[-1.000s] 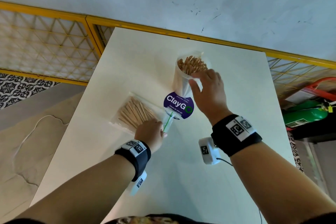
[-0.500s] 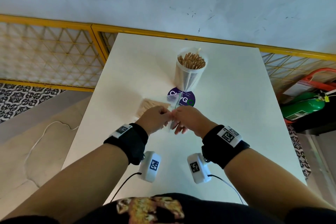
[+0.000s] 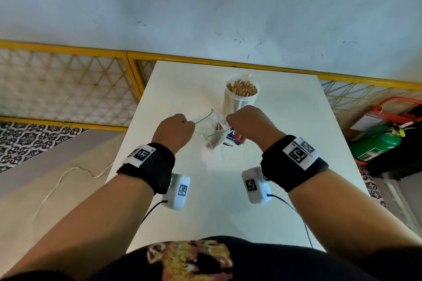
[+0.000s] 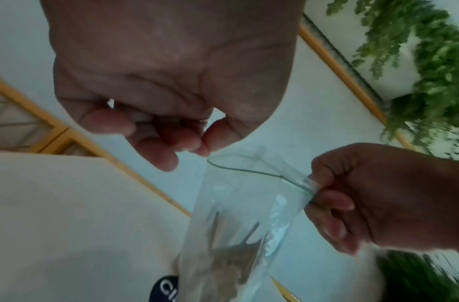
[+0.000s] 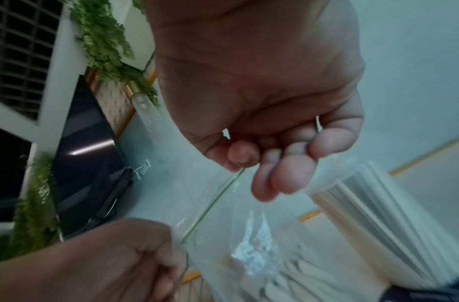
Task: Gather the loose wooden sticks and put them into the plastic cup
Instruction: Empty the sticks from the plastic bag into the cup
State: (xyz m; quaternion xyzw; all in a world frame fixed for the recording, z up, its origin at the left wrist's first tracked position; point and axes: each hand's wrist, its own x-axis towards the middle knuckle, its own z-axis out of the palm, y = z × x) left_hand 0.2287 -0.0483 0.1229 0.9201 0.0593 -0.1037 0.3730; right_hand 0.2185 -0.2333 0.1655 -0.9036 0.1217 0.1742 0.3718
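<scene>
A clear zip bag (image 3: 211, 128) with a green seal line hangs above the white table (image 3: 182, 89), and its mouth is pulled apart. Wooden sticks (image 3: 218, 127) lie bunched in its lower part. My left hand (image 3: 186, 124) pinches the bag's left lip, and in the left wrist view its fingertips (image 4: 197, 147) sit at the edge. My right hand (image 3: 235, 120) pinches the right lip (image 4: 310, 187). Just behind the hands stands the clear plastic cup (image 3: 241, 100), upright and packed with sticks (image 3: 242, 88). In the right wrist view the cup (image 5: 378, 214) is close beside the bag (image 5: 236, 235).
A round purple sticker (image 3: 233, 138) lies on the table under the bag. A yellow lattice fence (image 3: 68, 84) runs along the far edge and left. To the right on the floor are a green cylinder (image 3: 376, 146) and a red frame (image 3: 392, 102).
My right hand left the cup and joined the left at the bag. Both hands lifted the bag off the table and pulled its mouth apart.
</scene>
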